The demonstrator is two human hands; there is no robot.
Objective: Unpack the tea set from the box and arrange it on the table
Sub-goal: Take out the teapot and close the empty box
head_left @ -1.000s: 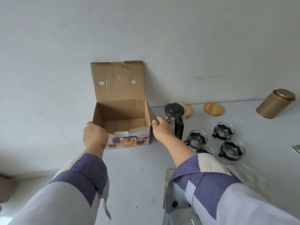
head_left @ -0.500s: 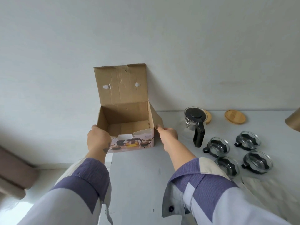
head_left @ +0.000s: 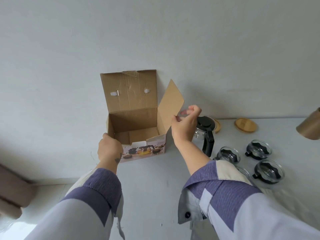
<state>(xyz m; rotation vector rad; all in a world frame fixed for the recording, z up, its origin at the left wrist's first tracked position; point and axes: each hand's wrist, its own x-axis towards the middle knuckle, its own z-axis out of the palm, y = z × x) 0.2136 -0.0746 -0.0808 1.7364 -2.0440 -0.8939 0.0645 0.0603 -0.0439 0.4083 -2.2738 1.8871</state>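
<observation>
The cardboard box stands open and looks empty at the table's left edge, its lid up against the wall. My left hand grips the box's front left corner. My right hand pinches the lower edge of the raised right side flap. Right of the box stands a glass teapot with black lid and handle. Several glass cups with black holders sit further right, among them one cup, another cup and a third cup.
Two round wooden coasters lie near the wall behind the teapot. A gold tin lies at the right edge. The white table ends just left of the box. A brown object sits low on the left.
My right hand has risen from the box's right side and lifted the side flap upward. My left hand stays at the front left corner. The view has shifted slightly.
</observation>
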